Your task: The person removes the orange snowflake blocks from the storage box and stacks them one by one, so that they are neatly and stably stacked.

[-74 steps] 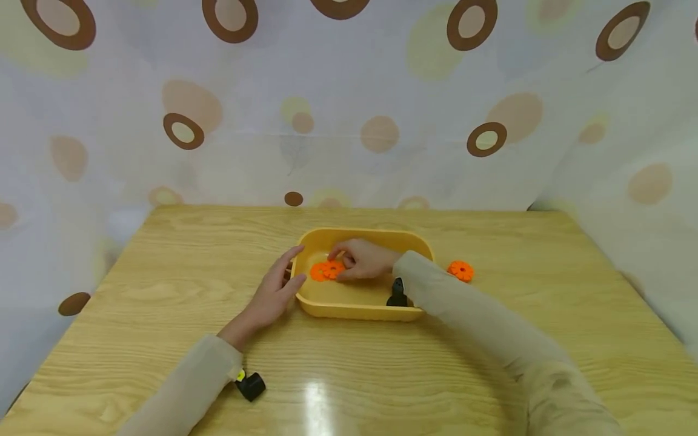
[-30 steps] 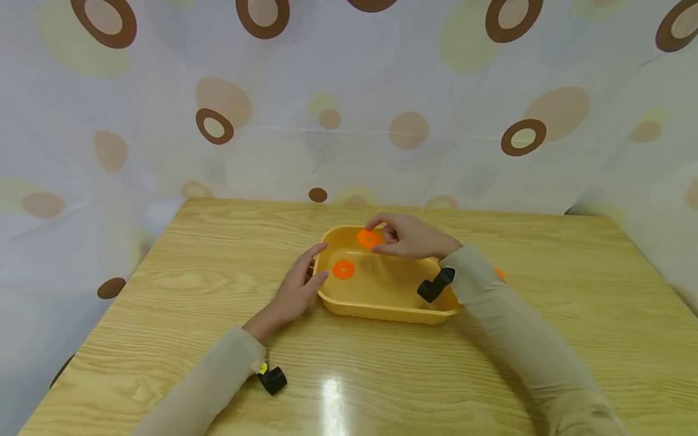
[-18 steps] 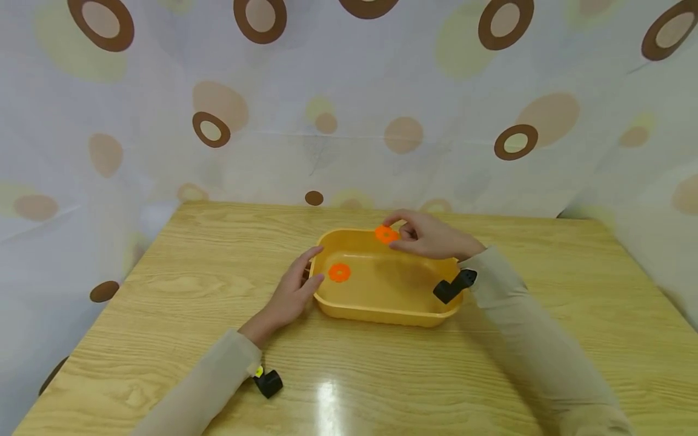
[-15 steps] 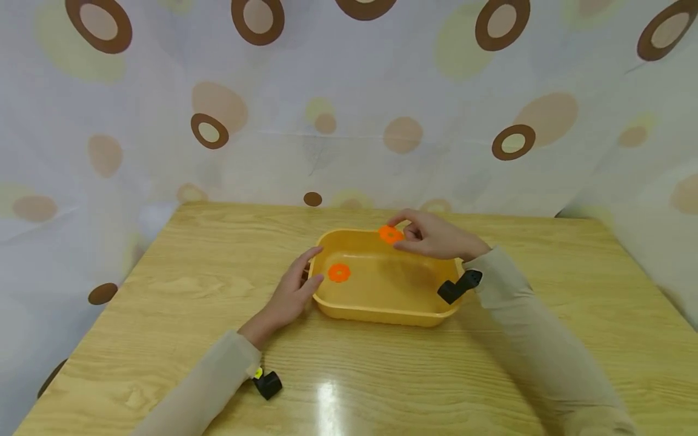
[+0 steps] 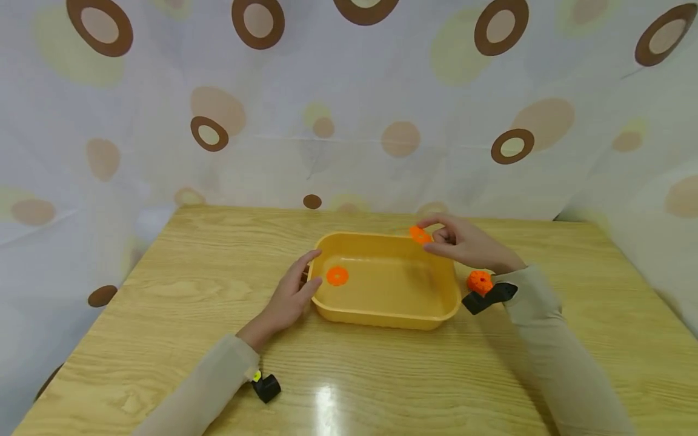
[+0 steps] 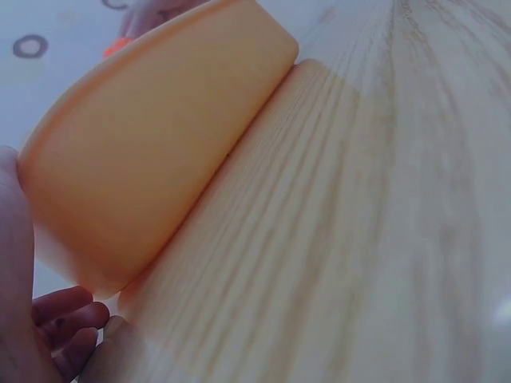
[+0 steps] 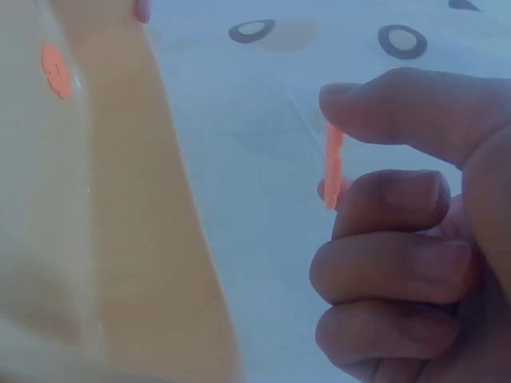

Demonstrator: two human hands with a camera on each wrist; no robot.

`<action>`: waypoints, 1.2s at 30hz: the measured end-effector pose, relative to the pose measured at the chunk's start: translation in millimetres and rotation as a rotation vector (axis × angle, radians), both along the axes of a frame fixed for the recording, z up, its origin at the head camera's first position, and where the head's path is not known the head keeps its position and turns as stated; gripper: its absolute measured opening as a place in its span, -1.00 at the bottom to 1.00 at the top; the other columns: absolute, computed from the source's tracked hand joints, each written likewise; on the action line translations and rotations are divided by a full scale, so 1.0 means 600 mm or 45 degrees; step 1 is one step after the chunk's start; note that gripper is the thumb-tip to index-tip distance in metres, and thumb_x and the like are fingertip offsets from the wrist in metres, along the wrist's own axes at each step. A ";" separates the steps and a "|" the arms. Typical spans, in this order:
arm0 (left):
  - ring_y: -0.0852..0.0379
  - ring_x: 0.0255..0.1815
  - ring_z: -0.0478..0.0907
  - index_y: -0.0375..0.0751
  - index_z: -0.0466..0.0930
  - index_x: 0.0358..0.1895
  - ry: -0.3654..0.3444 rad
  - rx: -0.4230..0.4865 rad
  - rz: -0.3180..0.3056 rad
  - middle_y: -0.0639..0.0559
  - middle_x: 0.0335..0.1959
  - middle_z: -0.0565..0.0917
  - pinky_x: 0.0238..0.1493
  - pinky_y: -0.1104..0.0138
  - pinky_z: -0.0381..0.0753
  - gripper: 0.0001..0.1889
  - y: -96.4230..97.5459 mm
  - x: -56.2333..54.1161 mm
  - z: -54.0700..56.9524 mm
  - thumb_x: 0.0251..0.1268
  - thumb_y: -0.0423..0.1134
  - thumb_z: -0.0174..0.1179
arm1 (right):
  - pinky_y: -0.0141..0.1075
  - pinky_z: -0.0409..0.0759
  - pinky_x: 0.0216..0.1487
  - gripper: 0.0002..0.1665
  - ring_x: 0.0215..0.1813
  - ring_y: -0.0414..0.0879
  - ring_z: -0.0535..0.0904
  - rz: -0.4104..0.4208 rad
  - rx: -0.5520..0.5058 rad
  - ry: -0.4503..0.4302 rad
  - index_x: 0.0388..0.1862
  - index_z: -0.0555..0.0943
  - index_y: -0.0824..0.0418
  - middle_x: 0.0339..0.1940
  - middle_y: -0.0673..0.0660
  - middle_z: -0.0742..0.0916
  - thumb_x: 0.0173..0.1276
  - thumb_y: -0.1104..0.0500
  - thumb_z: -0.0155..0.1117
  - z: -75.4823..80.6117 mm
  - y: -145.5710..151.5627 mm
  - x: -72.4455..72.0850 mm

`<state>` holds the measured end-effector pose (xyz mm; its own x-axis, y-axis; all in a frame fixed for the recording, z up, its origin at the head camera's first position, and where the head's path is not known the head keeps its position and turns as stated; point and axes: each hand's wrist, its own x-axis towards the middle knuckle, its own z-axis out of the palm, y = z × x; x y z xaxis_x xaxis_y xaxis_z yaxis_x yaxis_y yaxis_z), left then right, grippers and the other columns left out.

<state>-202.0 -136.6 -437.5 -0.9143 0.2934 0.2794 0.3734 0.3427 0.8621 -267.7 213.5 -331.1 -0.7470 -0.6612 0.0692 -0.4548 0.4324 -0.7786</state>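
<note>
My right hand [image 5: 463, 242] pinches a thin orange notched disc [image 5: 420, 235] between thumb and index finger, over the back right rim of a yellow plastic tub [image 5: 382, 318]. Edge-on in the right wrist view, the disc [image 7: 334, 163] sits between the fingertips, the other fingers curled below. A second orange disc [image 5: 337, 276] with a centre hole lies flat on the tub's floor at the left. My left hand [image 5: 286, 300] grips the tub's left end, with thumb and index finger at the rim; in the left wrist view its other fingers [image 6: 68, 319] curl by the tub's lower edge.
A small stack of orange notched discs [image 5: 480, 281] stands on the wooden table [image 5: 382, 375] just right of the tub, partly behind the black wrist camera [image 5: 491, 297]. Patterned cloth [image 5: 349, 175] hangs along the table's back edge and its sides.
My right hand has lifted one disc off the other in the tub and carried it rightward to the back right rim. The disc stack has come into sight. My left hand stays at the tub.
</note>
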 end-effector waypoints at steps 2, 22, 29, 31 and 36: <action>0.03 -0.08 0.33 -0.20 0.17 0.45 -0.004 0.003 -0.008 -0.22 0.18 0.41 -0.03 0.31 0.40 -0.48 0.003 -0.002 0.000 0.48 -0.28 -0.03 | -0.32 0.29 -0.49 -0.56 -0.66 -0.14 0.12 -0.027 -0.012 0.003 0.24 0.39 0.29 -0.67 -0.02 0.31 0.43 0.24 0.16 0.000 0.014 0.005; 0.01 -0.09 0.36 -0.21 0.16 0.45 -0.018 0.001 -0.001 -0.27 0.13 0.42 -0.03 0.32 0.42 -0.48 0.000 0.002 0.002 0.48 -0.29 -0.04 | -0.32 0.32 -0.46 -0.56 -0.62 -0.15 0.20 -0.173 0.021 -0.030 0.25 0.37 0.32 -0.63 -0.01 0.37 0.45 0.23 0.13 -0.012 0.087 0.027; 0.05 -0.15 0.34 -0.20 0.15 0.46 -0.020 0.007 -0.003 -0.27 -0.02 0.44 -0.08 0.34 0.41 -0.48 0.001 0.001 0.003 0.49 -0.31 -0.05 | -0.31 0.34 -0.44 -0.55 -0.61 -0.17 0.22 -0.192 0.066 -0.103 0.25 0.35 0.32 -0.62 -0.03 0.38 0.45 0.20 0.14 -0.013 0.113 0.033; 0.04 -0.14 0.34 -0.20 0.15 0.46 -0.020 0.006 -0.006 -0.26 -0.02 0.44 -0.07 0.33 0.41 -0.48 0.003 0.001 0.003 0.49 -0.32 -0.05 | -0.31 0.34 -0.43 -0.55 -0.62 -0.16 0.20 -0.185 0.068 -0.102 0.23 0.34 0.35 -0.63 -0.03 0.36 0.44 0.24 0.14 -0.013 0.124 0.035; 0.03 -0.11 0.33 -0.18 0.15 0.46 -0.037 0.009 -0.004 -0.24 0.02 0.43 -0.04 0.30 0.40 -0.48 0.003 0.002 0.001 0.49 -0.31 -0.05 | -0.32 0.36 -0.39 -0.58 -0.61 -0.15 0.21 -0.215 0.114 -0.112 0.20 0.35 0.35 -0.63 -0.03 0.38 0.43 0.25 0.16 -0.014 0.147 0.043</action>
